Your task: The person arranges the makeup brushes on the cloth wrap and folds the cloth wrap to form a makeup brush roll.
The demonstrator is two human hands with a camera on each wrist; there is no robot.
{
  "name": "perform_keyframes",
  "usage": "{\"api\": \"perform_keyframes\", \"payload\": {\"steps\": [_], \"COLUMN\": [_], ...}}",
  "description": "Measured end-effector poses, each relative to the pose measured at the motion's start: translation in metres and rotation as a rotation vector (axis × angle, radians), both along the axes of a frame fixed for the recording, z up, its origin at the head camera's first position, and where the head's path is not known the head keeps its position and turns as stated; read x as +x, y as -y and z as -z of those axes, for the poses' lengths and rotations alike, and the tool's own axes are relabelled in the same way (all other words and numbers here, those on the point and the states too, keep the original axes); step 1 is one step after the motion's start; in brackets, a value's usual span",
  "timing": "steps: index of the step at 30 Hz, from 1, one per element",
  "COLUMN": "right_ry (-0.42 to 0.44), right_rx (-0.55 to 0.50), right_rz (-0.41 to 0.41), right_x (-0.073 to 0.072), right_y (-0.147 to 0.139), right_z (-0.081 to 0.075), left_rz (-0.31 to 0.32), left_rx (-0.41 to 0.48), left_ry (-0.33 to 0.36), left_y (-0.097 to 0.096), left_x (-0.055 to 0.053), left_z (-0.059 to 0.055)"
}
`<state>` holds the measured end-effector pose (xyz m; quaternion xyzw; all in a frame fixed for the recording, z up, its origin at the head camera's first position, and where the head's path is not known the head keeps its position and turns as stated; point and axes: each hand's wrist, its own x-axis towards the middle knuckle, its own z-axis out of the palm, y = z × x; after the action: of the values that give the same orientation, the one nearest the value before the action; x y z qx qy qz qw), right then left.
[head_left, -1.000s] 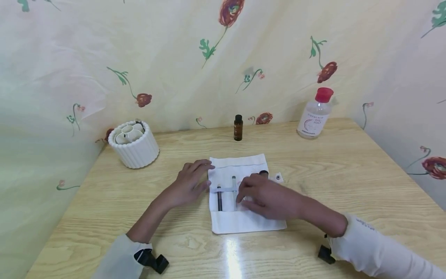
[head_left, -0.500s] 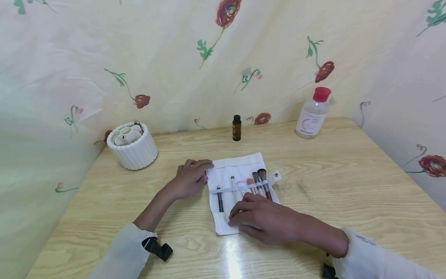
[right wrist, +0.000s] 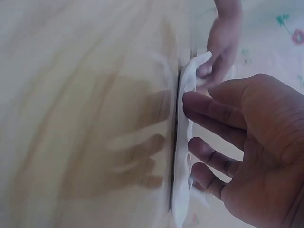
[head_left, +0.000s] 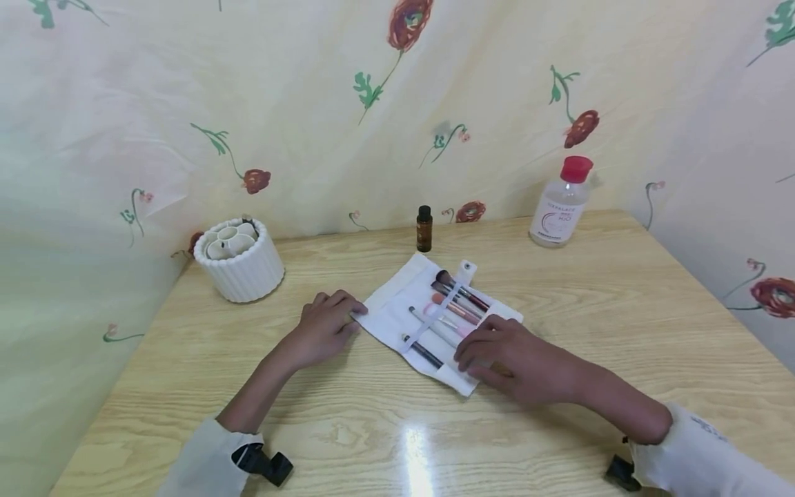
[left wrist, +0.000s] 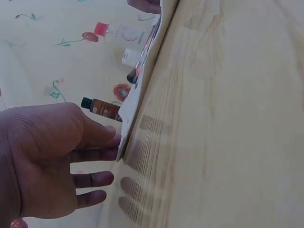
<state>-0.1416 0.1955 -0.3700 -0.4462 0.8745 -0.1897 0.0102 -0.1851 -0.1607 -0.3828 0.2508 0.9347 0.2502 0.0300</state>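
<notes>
At the far left of the surface [head_left: 335, 431], a white ribbed holder [head_left: 239, 273] stands well apart from your hands. Next along, your left hand [head_left: 326, 328] has its grip nearly closed, thumb and forefinger pinching the left corner of the white brush roll [head_left: 386, 313], while its last two fingers stand clear of the cloth. The roll lies open on the surface between your hands, its long axis slanting from far left to near right. Its brushes [head_left: 458, 310] run the same way, heads toward the far left, handles tucked into the pocket on the near-right side; a snap tab [head_left: 467, 270] juts from the far edge. A small brown bottle [head_left: 424, 231] stands upright just beyond. Your right hand [head_left: 528, 359] has a loose grip, fingers slightly bent and parted, fingertips touching the pocket; that wrist view is blurred, so you can't tell whether the thumb meets the cloth. Farther right, a red-capped clear bottle [head_left: 559, 207] stands near the back.
</notes>
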Motion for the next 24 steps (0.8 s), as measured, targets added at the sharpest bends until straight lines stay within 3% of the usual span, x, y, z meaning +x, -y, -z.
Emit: {"api": "perform_keyframes", "payload": {"steps": [5, 12, 24], "right_ry": [0.072, 0.112, 0.228], "right_rx": [-0.015, -0.046, -0.023], "right_rz": [0.052, 0.084, 0.113], "right_x": [-0.013, -0.032, -0.053], "right_y": [-0.020, -0.045, -0.061], "right_z": [0.002, 0.012, 0.009], "left_rz": [0.007, 0.010, 0.018], "left_rx": [0.090, 0.205, 0.230], "left_ry": [0.042, 0.164, 0.156], "left_y": [0.001, -0.005, -0.007], "left_x": [0.002, 0.007, 0.012], "left_z": [0.002, 0.006, 0.011]}}
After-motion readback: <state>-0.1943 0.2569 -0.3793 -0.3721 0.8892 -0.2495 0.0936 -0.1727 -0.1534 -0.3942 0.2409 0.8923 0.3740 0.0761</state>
